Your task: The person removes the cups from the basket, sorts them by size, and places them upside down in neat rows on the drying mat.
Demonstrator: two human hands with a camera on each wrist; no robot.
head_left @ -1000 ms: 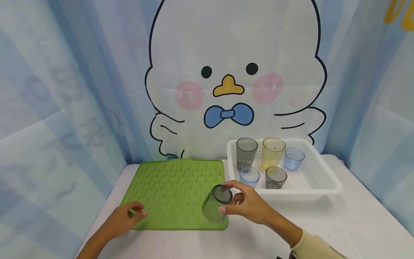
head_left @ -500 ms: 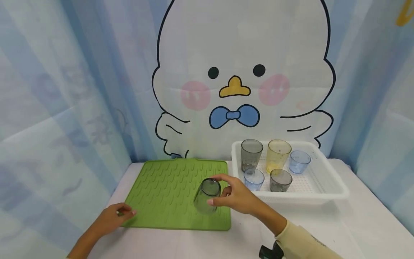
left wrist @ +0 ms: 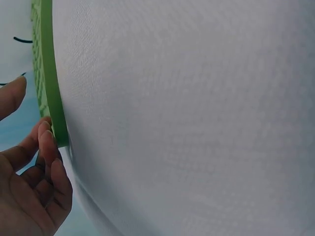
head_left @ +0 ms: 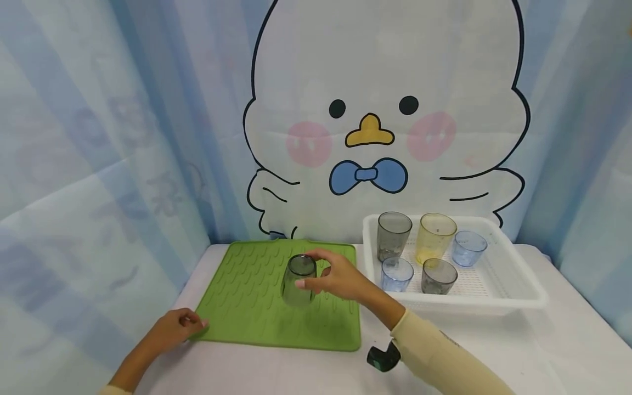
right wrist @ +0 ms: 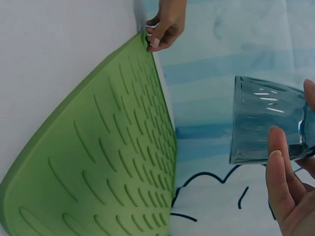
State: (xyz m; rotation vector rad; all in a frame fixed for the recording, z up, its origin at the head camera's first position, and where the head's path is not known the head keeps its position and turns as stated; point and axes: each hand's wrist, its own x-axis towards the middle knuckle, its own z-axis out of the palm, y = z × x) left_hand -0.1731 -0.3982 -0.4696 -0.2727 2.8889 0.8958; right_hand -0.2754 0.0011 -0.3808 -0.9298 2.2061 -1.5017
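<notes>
In the head view my right hand (head_left: pixel 340 277) grips a grey tinted glass tumbler (head_left: pixel 298 288) near its narrower base. The glass is upside down, wide rim lowest, above the middle of the green ridged drying mat (head_left: pixel 242 312). Thumb and fingers hold the tumbler (right wrist: pixel 266 123) in the right wrist view, its rim apart from the mat. At the mat's near left corner is my left hand (head_left: pixel 175 329), fingers loosely bent. In the left wrist view its fingertips (left wrist: pixel 48 145) touch the mat edge (left wrist: pixel 56 118), while the thumb stands off from them.
To the right stands a white perforated basket (head_left: pixel 523 296). Inside are a tall grey glass (head_left: pixel 393 238), a yellow glass (head_left: pixel 434 238), two small blue glasses and a short grey glass (head_left: pixel 438 277). A curtain with a cartoon bird (head_left: pixel 367 175) closes off the back.
The right hand has carried the upside-down tumbler left and farther back, from the mat's near right corner to above its middle. The left hand has moved slightly left, to the mat's corner.
</notes>
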